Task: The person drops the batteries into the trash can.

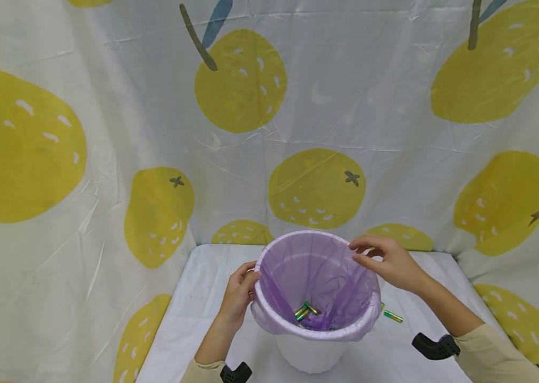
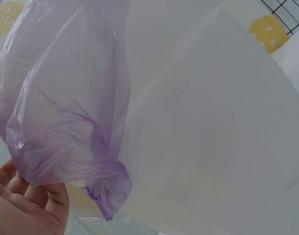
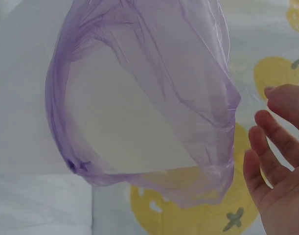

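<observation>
A white trash can (image 1: 311, 355) stands tilted towards me, lined with a translucent purple trash bag (image 1: 314, 271) folded over its rim. My left hand (image 1: 238, 295) grips the bag-covered rim on the left, thumb on top and fingers outside; in the left wrist view its fingers curl up against the bag's lower edge. At the far right of the rim is my right hand (image 1: 394, 263), fingers loosely bent and holding nothing. The right wrist view shows a small gap between those fingertips and the bag. Several green-and-gold batteries (image 1: 304, 312) lie at the bottom inside the bag.
On the white-covered table (image 1: 221, 266), right of the can, lies another green-and-gold battery (image 1: 393, 316), with the tip of one more partly hidden behind the can. A curtain with yellow fruit prints (image 1: 317, 189) hangs behind and at both sides.
</observation>
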`<state>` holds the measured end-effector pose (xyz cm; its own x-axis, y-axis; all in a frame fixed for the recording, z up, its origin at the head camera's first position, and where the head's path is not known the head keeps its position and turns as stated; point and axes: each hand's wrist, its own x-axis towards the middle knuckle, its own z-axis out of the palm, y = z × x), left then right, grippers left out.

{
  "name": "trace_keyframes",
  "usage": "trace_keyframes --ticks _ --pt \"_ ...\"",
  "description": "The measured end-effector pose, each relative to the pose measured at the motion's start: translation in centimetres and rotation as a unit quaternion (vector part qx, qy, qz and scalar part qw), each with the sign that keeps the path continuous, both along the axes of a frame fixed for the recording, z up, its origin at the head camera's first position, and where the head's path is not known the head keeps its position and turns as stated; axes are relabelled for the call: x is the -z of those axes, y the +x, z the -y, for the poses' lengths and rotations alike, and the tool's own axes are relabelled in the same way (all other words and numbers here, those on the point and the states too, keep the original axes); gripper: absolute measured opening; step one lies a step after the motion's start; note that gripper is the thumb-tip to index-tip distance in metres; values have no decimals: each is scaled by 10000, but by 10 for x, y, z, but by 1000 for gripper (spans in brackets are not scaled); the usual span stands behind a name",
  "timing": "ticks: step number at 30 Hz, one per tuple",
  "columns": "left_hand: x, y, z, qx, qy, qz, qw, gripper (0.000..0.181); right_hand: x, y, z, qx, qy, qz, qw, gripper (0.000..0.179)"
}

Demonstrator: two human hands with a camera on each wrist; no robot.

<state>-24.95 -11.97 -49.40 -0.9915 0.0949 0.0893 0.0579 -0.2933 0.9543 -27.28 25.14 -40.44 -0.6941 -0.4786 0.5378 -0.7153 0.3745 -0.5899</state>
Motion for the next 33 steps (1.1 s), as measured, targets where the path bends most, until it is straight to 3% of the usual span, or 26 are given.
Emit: trace_keyframes --ticks 8,23,33 --pt "0 1 0 44 -16 -41 10000 42 8 3 -15 323 -13 153 9994 21" --pt "0 0 0 11 50 -25 10000 42 21 7 -37 1044 -36 -39 9945 23" --pt "-1 1 0 90 3 -56 9999 41 38 10 -52 1337 -376 413 9894 27"
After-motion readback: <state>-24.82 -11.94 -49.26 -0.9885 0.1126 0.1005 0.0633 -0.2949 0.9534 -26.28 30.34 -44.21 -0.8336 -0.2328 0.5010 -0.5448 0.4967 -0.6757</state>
